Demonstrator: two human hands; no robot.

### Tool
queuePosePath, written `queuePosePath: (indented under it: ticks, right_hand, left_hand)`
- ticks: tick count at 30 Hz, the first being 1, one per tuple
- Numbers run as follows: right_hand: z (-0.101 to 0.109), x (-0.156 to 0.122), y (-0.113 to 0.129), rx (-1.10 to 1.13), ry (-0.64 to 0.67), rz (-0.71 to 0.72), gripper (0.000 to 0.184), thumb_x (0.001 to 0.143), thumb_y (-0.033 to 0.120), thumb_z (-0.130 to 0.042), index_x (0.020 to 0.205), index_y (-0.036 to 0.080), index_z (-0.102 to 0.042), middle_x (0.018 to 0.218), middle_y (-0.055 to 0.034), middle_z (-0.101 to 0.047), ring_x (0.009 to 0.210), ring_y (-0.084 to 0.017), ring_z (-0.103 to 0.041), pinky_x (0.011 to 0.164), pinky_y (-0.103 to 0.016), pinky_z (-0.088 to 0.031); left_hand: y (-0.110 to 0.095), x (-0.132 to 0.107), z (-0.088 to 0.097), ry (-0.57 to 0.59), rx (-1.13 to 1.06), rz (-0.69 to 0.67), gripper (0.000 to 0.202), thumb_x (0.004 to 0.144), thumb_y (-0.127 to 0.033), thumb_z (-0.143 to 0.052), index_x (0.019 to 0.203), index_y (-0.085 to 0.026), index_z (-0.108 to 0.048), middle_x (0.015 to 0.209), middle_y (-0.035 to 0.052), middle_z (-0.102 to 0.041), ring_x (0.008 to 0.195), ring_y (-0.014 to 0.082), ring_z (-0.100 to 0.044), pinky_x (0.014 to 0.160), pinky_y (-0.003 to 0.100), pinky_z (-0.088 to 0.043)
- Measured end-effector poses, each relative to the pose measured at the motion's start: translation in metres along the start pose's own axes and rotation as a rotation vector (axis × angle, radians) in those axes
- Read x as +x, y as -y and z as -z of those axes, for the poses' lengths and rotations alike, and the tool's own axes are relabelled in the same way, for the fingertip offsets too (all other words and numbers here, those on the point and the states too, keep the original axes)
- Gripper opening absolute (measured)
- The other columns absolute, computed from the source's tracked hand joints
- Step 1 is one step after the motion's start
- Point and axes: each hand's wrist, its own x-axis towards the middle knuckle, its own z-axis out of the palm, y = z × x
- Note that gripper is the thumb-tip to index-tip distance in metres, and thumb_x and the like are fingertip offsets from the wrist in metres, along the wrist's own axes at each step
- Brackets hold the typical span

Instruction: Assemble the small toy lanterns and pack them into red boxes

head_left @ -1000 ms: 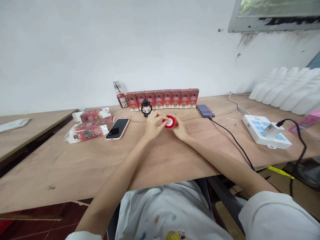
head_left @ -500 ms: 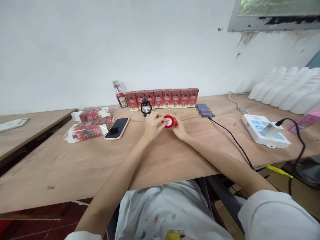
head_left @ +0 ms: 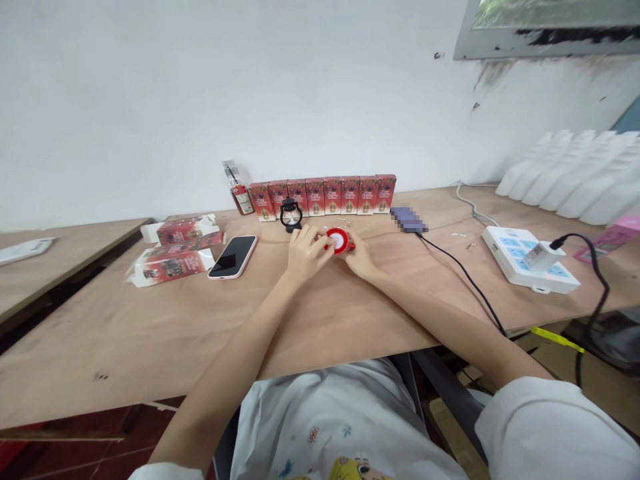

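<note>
My right hand (head_left: 361, 257) is wrapped round a small red lantern (head_left: 345, 250), whose round end with a white disc faces me. At the disc's left edge, the bent fingers of my left hand (head_left: 306, 257) press on the red rim; the exact contact of the thumb and fingertips is hard to make out. Just behind my left hand a small black lantern (head_left: 291, 215) stands upright, its clear middle showing. Tiny thin pieces (head_left: 345, 221) lie on the table beyond the red lantern.
Several red printed boxes (head_left: 315, 197) stand in a row by the wall, beside a bottle (head_left: 242, 199). Opened boxes (head_left: 175, 265) and a phone (head_left: 233, 257) lie left. To the right are a cabled device (head_left: 409, 220), a power strip (head_left: 520, 267) and white bottles (head_left: 565, 177).
The red lantern's white-disc end has tilted slightly, and my left fingertips have shifted a little at its rim. My right hand keeps its hold. The whole view has shifted slightly.
</note>
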Motion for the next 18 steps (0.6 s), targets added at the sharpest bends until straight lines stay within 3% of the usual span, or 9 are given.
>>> queuePosePath:
  ticks: [11, 18]
  right_hand:
    - [0.0027, -0.0017, 0.0113, -0.009, 0.026, 0.040, 0.045, 0.067, 0.012, -0.063, 0.110, 0.025, -0.060, 0.109, -0.0017, -0.068, 0.101, -0.021, -0.063, 0.092, -0.038, -0.049]
    - [0.0030, -0.0013, 0.0091, -0.030, 0.023, 0.013, 0.046, 0.067, 0.011, -0.060, 0.111, 0.025, -0.059, 0.111, -0.0013, -0.067, 0.103, -0.021, -0.062, 0.094, -0.039, -0.049]
  left_hand:
    - [-0.0021, 0.0023, -0.0002, 0.043, -0.056, 0.090, 0.023, 0.093, -0.030, -0.044, 0.084, -0.022, -0.064, 0.084, 0.0075, -0.062, 0.081, 0.0213, -0.049, 0.070, 0.035, -0.029]
    - [-0.0037, 0.0029, 0.0001, 0.063, -0.024, 0.071, 0.019, 0.090, -0.024, -0.046, 0.082, -0.021, -0.064, 0.086, 0.0068, -0.064, 0.081, 0.0215, -0.048, 0.070, 0.036, -0.029]
